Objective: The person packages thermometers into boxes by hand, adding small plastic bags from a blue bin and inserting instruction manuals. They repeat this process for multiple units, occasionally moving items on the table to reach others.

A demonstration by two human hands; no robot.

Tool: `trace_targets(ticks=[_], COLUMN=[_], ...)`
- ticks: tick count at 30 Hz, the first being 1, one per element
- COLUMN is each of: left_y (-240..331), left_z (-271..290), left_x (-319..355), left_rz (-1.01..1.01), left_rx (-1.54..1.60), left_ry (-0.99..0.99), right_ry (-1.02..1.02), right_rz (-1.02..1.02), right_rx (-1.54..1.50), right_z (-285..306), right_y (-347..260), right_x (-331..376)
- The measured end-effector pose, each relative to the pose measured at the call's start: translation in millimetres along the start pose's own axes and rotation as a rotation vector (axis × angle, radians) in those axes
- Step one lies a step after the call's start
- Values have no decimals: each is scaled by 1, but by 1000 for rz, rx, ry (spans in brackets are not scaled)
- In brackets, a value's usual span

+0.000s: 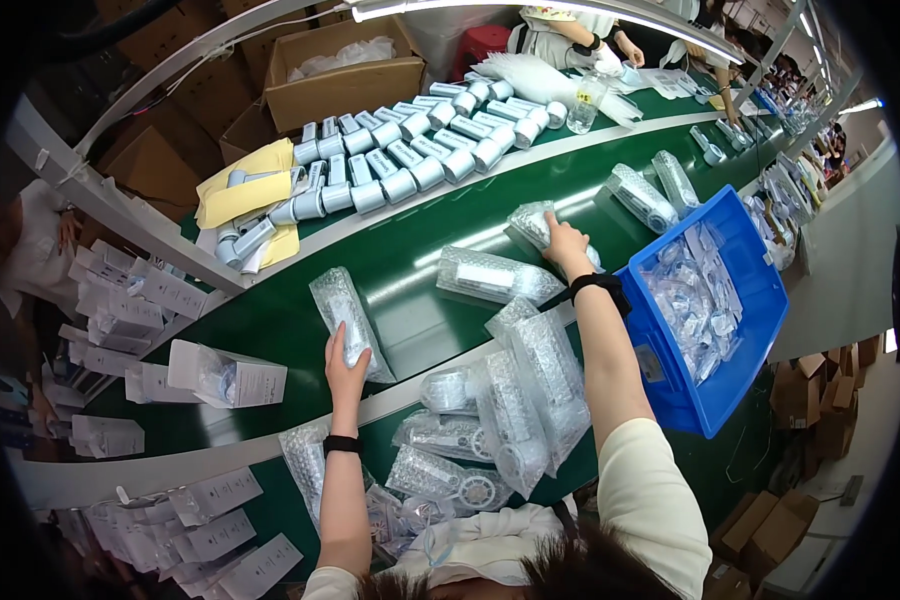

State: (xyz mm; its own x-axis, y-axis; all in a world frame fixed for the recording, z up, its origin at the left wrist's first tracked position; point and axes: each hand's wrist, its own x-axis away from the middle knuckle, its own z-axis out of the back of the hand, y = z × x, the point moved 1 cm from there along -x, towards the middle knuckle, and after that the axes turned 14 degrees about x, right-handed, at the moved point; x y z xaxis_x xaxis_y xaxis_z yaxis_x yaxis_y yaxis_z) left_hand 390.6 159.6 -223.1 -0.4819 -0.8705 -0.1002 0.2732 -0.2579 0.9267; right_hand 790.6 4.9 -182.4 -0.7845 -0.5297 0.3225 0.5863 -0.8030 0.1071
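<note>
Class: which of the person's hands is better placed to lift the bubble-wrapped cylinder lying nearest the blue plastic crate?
Right. The right hand already rests on that bubble-wrapped cylinder beside the blue plastic crate; the left hand is occupied on another wrapped pack farther left on the belt.

A factory packing line is running here: a long green conveyor belt (410,270) is carrying bubble-wrapped items (495,278), rows of white cylinders (410,150) are waiting on the far side, cardboard cartons (345,75) are standing beyond, and other workers (570,35) are sitting far right.

Bare forearms, black band on left wrist (342,445), black strap on right wrist (600,284), cream short sleeve (655,490)
</note>
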Motion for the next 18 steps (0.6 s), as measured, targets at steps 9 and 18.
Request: trace_targets(ticks=[9, 18], left_y=[19, 47], left_z=[-47, -123], left_x=[20, 39], left_rz=[2, -47], left_rx=[117, 275], left_ry=[-222, -512], right_ry=[-44, 55], right_rz=[148, 223], right_rx=[-211, -445], right_z=[-69, -99], right_y=[37, 96], right_x=[79, 175])
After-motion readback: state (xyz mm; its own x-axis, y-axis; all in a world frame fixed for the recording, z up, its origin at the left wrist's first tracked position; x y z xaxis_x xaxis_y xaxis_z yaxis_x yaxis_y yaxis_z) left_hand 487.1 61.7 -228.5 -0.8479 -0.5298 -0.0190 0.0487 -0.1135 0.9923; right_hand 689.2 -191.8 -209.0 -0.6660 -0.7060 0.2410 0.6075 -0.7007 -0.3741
